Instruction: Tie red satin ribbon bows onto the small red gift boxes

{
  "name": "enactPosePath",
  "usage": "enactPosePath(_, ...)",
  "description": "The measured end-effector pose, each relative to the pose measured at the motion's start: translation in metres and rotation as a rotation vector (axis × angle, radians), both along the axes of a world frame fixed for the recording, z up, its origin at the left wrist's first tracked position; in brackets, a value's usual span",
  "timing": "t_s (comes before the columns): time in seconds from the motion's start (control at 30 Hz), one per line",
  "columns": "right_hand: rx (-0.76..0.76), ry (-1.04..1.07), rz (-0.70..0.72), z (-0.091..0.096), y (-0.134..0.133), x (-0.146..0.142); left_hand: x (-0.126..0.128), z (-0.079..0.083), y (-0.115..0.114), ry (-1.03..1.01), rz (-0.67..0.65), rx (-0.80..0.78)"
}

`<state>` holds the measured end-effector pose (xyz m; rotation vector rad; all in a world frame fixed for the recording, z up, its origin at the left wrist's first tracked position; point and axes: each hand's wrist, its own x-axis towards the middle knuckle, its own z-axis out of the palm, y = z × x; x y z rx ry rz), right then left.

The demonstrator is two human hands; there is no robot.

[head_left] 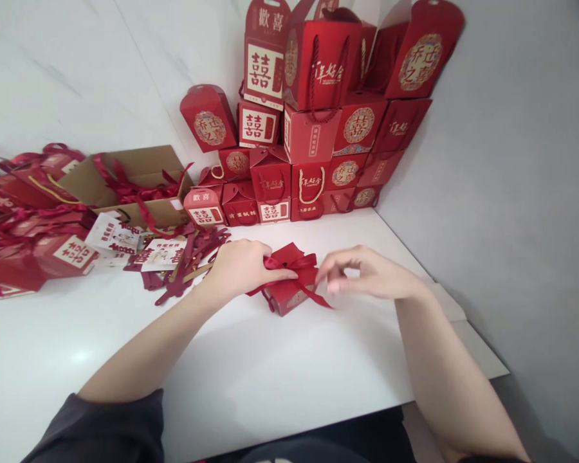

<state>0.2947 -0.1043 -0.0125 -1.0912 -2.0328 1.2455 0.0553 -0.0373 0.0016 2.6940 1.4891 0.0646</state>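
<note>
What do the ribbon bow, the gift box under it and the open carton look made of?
Ribbon bow: probably satin, glossy along its folds. Gift box: apparently printed card, smooth, with crisp folded edges. Open carton: likely cardboard, matte, judging by its plain brown walls.

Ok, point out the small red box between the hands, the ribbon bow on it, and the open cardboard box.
Red box (284, 301): head view, on its near side.
Ribbon bow (307, 262): head view, on the picture-right loop.
Cardboard box (150, 168): head view, on its far inner wall.
</note>
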Motion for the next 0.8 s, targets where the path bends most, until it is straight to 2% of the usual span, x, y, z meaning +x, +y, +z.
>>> enactPosePath(0.07,0.162,0.091,-0.255,-0.006,0.006,-0.003,0.000,0.000,-0.001,-0.004,-0.022,0.015)
enactPosePath(0.13,0.238,0.112,-0.361,-0.016,0.012,-0.010,0.000,-0.001,-0.002,-0.020,-0.043,0.028)
enactPosePath(0.27,0.189,0.127,-0.281,-0.032,0.022,-0.018,0.001,-0.003,-0.002,-0.063,-0.085,0.051)
enactPosePath(0.37,0.136,0.138,-0.243,-0.036,0.024,-0.015,0.002,-0.001,-0.002,-0.123,-0.116,0.021)
enactPosePath(0.47,0.107,0.169,-0.239,-0.036,0.025,-0.013,0.000,0.007,-0.006,-0.234,-0.156,-0.065)
enactPosePath(0.57,0.082,0.227,-0.220,-0.033,0.023,-0.014,-0.010,0.019,-0.009,-0.307,-0.105,-0.060)
enactPosePath(0.67,0.078,0.247,-0.197,-0.030,0.022,-0.014,-0.022,0.026,-0.005,-0.159,-0.078,-0.062)
enactPosePath(0.8,0.114,0.245,-0.200,-0.033,0.023,-0.013,-0.031,0.025,0.008,-0.019,-0.132,-0.288)
